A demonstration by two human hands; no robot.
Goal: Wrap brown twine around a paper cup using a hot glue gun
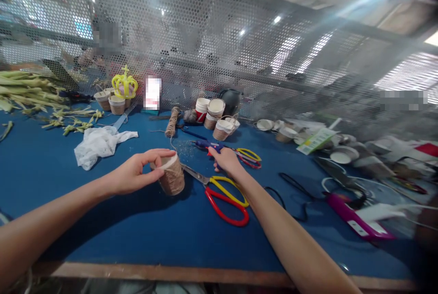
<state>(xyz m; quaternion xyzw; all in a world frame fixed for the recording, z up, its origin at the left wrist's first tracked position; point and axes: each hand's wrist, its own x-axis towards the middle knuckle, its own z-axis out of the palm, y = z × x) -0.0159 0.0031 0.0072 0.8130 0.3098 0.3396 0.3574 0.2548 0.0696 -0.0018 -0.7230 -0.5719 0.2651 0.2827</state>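
Observation:
My left hand (145, 171) grips the rim of a small paper cup (173, 179) wrapped in brown twine or burlap, thumb and fingers closed on its upper edge. The cup tilts a little above the blue tabletop. My right hand (226, 161) is closed around the handle of a blue hot glue gun (203, 144), whose nozzle points left. Between the hands lie large scissors (227, 198) with one red and one yellow handle, blades toward the cup. A second, smaller pair of scissors (251, 157) rests just behind my right hand.
A twine spool (172, 121) and several wrapped cups (222, 129) stand at the back. White crumpled plastic (99, 146) and dried husks (30, 89) lie left, near a yellow crown-shaped piece (125, 85). A purple power strip (357, 219) with cables lies right. Perforated metal mesh (205, 34) closes the back.

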